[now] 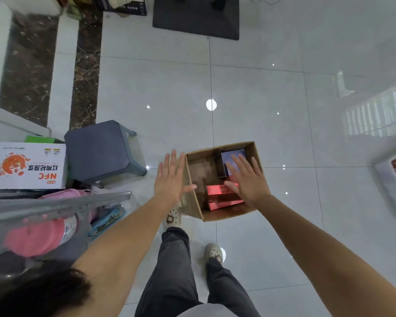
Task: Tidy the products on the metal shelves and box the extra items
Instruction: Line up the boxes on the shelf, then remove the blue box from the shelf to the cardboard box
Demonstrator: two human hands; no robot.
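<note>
Cardboard box (226, 213) on the floor (261, 99), both hands empty.
Left hand (169, 177), fingers straight, is at the box's left wall. Right hand (249, 181), fingers spread, is over the red carton (220, 195) and purple carton (229, 161) inside.

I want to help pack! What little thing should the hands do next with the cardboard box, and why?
Probably grip the cardboard box by its sides. The left hand is open at its left wall, the right hand open over the red boxes, both holding nothing; a purple box also lies inside.
</note>
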